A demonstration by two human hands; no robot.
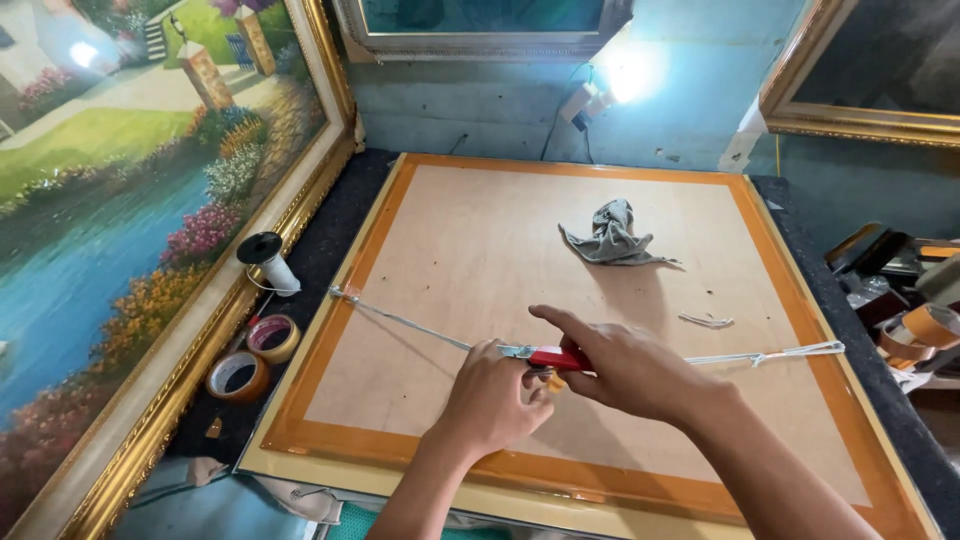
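Your right hand [625, 368] grips the red-handled cutter [556, 357] and your left hand [490, 400] pinches the thin cord [400, 322] mid-span over the frame backing [480, 260] — limp, light, slippery, so hold it taut beside the blade.

board [560, 300] tan, orange-bordered | rag [612, 238] grey | tool handle [558, 357] red | painting frame [190, 360] gold | tape rolls [255, 358] brown

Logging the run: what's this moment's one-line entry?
left hand: grips white cord | right hand: holds red-handled cutter | frame back: flat
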